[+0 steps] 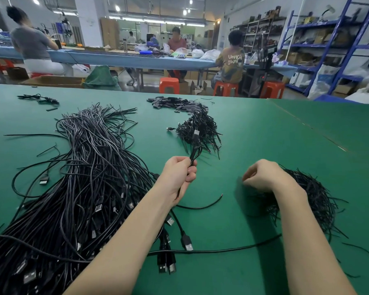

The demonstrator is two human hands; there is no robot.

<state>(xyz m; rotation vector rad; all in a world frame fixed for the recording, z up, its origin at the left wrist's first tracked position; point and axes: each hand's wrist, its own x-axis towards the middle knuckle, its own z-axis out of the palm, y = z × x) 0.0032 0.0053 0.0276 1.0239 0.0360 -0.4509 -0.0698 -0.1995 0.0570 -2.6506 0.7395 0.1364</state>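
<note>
Bench observation, cable bundling. The person's left hand [179,177] is gripping one folded cable [193,153], fingers curled tight round the gathered loops, holding it upright above the middle of the counter [264,128] with its USB plug pointing away from the person. The right hand [262,177] is hovering at the near edge of the tie heap [313,194]. Its fingers are curled inward, but I cannot tell whether they are pinching a tie, since the fingertips are turned away from view.

Progress, as a judgement: the small finished pile [209,126], just beyond the held cable, is looking modest. The loose cable heap [83,177] on the left is sprawling across much of the counter, many plugs showing at its near end. So only a minor share seems bundled and the bulk is waiting. For the cable in hand, the folding appears done; the tying is not yet done, and no tie is showing around it. One stray cable [222,250] is lying across the counter near the person.
</note>
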